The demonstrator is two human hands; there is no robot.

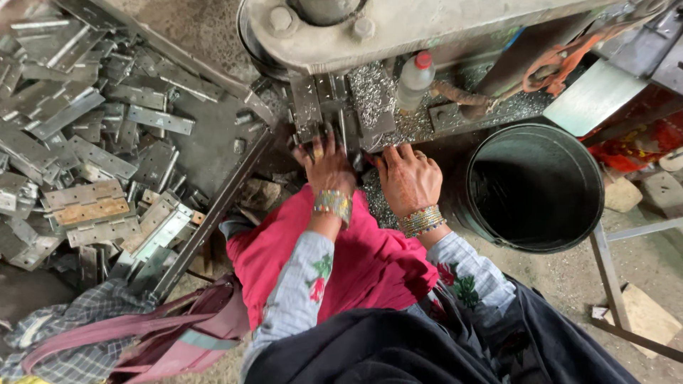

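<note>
We have both hands at the press bed, close under the machine head [398, 28]. Our left hand [329, 165] lies palm down with its fingers spread over a metal plate [321, 107] that sits in the fixture at the front of the bed; the fingers press on it flat rather than curl around it, though their tips are partly hidden in shadow. Our right hand [409, 178] rests just beside, fingers loosely bent and touching the bed edge among the metal chips [370, 89]; we cannot tell whether it pinches anything. The main hazard, as we judge it, is how near the left fingertips lie to the working zone: if the machine cycles while they are on the plate, they could be caught. The chips are sharp and loose, so a sliding palm could be cut, and the bangles [421, 220] on the wrists could snag on the fixture. The plate may also sit crooked if chips lie beneath it, which would spoil the cut. A plastic bottle [414, 80] stands upright on the bed just behind the right hand and could be knocked over. To the left, a heap of hinges [92, 163] fills a tray [213, 206]; to the right stands a black bucket [533, 186], near the right forearm and easily nudged.
</note>
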